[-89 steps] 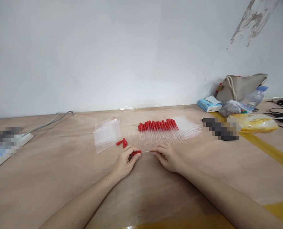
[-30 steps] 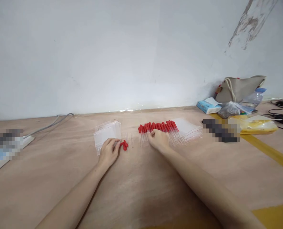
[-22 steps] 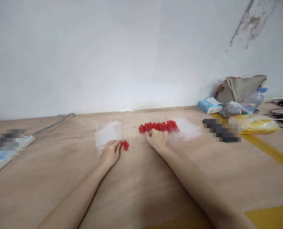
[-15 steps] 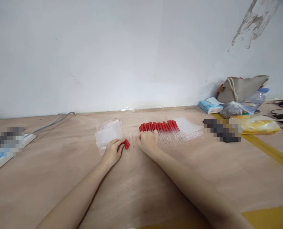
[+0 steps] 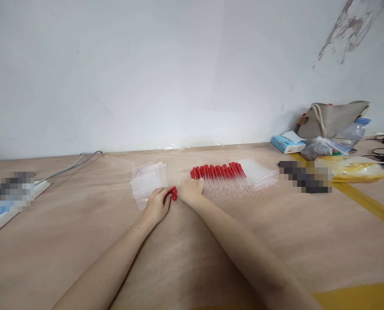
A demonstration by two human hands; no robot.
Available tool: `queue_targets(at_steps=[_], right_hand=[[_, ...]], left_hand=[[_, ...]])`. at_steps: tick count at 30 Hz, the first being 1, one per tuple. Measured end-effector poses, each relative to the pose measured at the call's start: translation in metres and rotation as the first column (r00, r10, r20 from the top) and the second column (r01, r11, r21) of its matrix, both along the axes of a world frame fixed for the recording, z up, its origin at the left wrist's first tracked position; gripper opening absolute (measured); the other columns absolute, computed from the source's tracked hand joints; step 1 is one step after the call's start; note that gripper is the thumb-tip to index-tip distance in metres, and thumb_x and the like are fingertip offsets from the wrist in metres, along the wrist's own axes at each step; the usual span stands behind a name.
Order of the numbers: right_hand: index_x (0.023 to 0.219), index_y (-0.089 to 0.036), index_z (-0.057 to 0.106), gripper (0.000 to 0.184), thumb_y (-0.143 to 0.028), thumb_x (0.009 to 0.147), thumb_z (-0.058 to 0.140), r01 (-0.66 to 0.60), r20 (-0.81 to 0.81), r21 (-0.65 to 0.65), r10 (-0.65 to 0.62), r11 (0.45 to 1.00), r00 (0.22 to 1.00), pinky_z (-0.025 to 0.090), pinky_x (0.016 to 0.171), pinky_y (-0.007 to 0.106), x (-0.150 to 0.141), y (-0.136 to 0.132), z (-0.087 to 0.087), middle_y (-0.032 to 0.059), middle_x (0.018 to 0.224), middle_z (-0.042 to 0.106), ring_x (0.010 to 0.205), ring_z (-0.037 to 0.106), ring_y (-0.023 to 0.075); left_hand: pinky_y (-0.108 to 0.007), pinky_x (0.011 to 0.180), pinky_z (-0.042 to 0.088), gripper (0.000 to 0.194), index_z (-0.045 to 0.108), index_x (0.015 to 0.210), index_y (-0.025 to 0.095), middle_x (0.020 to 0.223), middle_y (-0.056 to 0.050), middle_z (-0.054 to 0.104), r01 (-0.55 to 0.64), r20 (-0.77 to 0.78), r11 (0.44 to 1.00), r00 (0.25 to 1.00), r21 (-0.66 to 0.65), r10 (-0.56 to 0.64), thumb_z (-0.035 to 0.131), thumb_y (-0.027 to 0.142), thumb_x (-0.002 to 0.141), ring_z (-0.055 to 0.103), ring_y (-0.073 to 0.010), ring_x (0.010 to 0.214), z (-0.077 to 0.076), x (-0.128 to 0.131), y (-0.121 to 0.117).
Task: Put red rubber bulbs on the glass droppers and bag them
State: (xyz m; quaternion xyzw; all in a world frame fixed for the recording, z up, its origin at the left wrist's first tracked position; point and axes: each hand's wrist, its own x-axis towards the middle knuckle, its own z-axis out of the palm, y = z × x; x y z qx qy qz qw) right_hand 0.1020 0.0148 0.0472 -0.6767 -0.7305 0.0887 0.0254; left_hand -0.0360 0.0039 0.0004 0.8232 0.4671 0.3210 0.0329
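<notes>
My left hand [image 5: 158, 204] is closed around small red rubber bulbs [image 5: 174, 193] that stick out past its fingertips. Just right of them my right hand [image 5: 190, 190] is curled low over the table, its fingertips out of sight, so what they hold cannot be made out. A few thin clear tubes [image 5: 177, 198] lie between the two hands. To the right of my right hand stretches a row of droppers [image 5: 222, 176] with red bulbs at the far end and clear stems toward me. Clear zip bags [image 5: 148, 178] lie beyond my left hand.
More flat bags [image 5: 259, 172] lie at the row's right end. Farther right are a blurred dark object [image 5: 303, 177], a blue tissue pack [image 5: 287, 143], a yellow pack [image 5: 356, 170] and a grey bag [image 5: 337, 118]. A power strip [image 5: 17, 206] sits at far left.
My right hand has moved left, away from the dropper row and up to the thin tubes by my left hand. My left hand still has the red bulbs. The view has shifted slightly.
</notes>
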Motion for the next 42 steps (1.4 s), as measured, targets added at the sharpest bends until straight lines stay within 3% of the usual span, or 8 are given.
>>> queue_targets(at_steps=[5, 9, 14, 17, 20, 26, 36, 42], right_hand=[[0.088, -0.013, 0.060, 0.024, -0.023, 0.080, 0.039, 0.027, -0.032, 0.139, -0.023, 0.990, 0.999, 0.027, 0.075, 0.036, 0.012, -0.011, -0.002, 0.0140, 0.087, 0.064, 0.081, 0.058, 0.0215], [0.087, -0.010, 0.053, 0.022, -0.023, 0.082, 0.036, 0.066, -0.050, 0.373, -0.051, 0.926, 0.997, 0.026, 0.076, 0.035, 0.051, -0.031, -0.011, 0.0132, 0.077, 0.062, 0.077, 0.057, 0.0222], [0.083, -0.014, 0.048, 0.019, -0.021, 0.087, 0.030, -0.142, -0.124, 0.485, 0.229, 0.863, 0.966, 0.030, 0.073, 0.030, 0.112, -0.055, -0.034, 0.0063, 0.076, 0.061, 0.070, 0.055, 0.0164], [0.094, -0.014, 0.049, 0.019, -0.018, 0.087, 0.033, -0.213, -0.147, 0.551, 0.345, 0.807, 0.927, 0.031, 0.078, 0.031, 0.129, -0.066, -0.045, 0.0068, 0.086, 0.063, 0.077, 0.056, 0.0158], [0.107, -0.017, 0.049, 0.025, -0.017, 0.087, 0.035, -0.251, -0.192, 0.599, 0.441, 0.761, 0.877, 0.031, 0.079, 0.031, 0.130, -0.073, -0.046, 0.0067, 0.094, 0.062, 0.083, 0.055, 0.0150], [0.101, -0.019, 0.055, 0.022, -0.018, 0.087, 0.037, -0.266, -0.266, 0.625, 0.521, 0.734, 0.811, 0.030, 0.081, 0.031, 0.118, -0.080, -0.042, 0.0049, 0.089, 0.063, 0.079, 0.055, 0.0126], [0.097, -0.020, 0.057, 0.022, -0.019, 0.086, 0.038, -0.290, -0.211, 0.601, 0.498, 0.745, 0.841, 0.026, 0.084, 0.033, 0.117, -0.082, -0.045, 0.0047, 0.086, 0.063, 0.078, 0.055, 0.0128], [0.094, -0.021, 0.059, 0.019, -0.023, 0.086, 0.041, -0.302, -0.249, 0.571, 0.512, 0.763, 0.822, 0.026, 0.081, 0.030, 0.117, -0.082, -0.046, 0.0020, 0.083, 0.063, 0.077, 0.055, 0.0106]], left_hand=[[-0.034, 0.078, 0.045, 0.022, 0.057, 0.099, 0.018, 0.091, -0.006, 0.062, -0.021, -0.006, 1.000, 1.000, -0.008, 0.021, 0.046, 0.017, 0.081, 0.056, -0.0199, 0.086, -0.002, 0.000, 0.000], [-0.033, 0.075, 0.045, 0.020, 0.056, 0.098, 0.018, 0.089, -0.005, 0.061, -0.020, 0.015, 1.000, 1.000, -0.014, 0.020, 0.044, 0.017, 0.082, 0.056, -0.0188, 0.083, -0.002, 0.001, 0.000], [-0.032, 0.074, 0.046, 0.022, 0.052, 0.103, 0.019, 0.092, -0.005, 0.056, -0.033, 0.140, 0.999, 0.990, 0.017, 0.031, 0.041, 0.017, 0.083, 0.055, -0.0172, 0.084, 0.003, 0.009, 0.001], [-0.030, 0.074, 0.047, 0.024, 0.050, 0.106, 0.018, 0.095, -0.006, 0.053, -0.061, 0.258, 0.997, 0.965, 0.050, 0.046, 0.041, 0.019, 0.084, 0.054, -0.0168, 0.086, 0.008, 0.019, -0.005], [-0.029, 0.076, 0.045, 0.021, 0.052, 0.103, 0.018, 0.092, -0.005, 0.051, 0.017, 0.253, 0.999, 0.967, 0.043, -0.027, 0.042, 0.021, 0.085, 0.053, -0.0157, 0.085, 0.011, 0.031, -0.021], [-0.028, 0.076, 0.044, 0.017, 0.054, 0.099, 0.018, 0.090, -0.004, 0.053, 0.231, 0.132, 0.973, 0.964, -0.001, -0.229, 0.043, 0.021, 0.085, 0.052, -0.0149, 0.085, 0.012, 0.045, -0.047], [-0.028, 0.075, 0.045, 0.019, 0.054, 0.101, 0.019, 0.091, -0.005, 0.056, 0.279, 0.154, 0.960, 0.948, 0.012, -0.277, 0.042, 0.021, 0.086, 0.054, -0.0151, 0.085, 0.010, 0.046, -0.047], [-0.026, 0.069, 0.045, 0.016, 0.057, 0.093, 0.019, 0.084, -0.004, 0.057, 0.307, 0.198, 0.952, 0.934, -0.012, -0.299, 0.044, 0.023, 0.086, 0.055, -0.0134, 0.076, 0.010, 0.045, -0.048]])
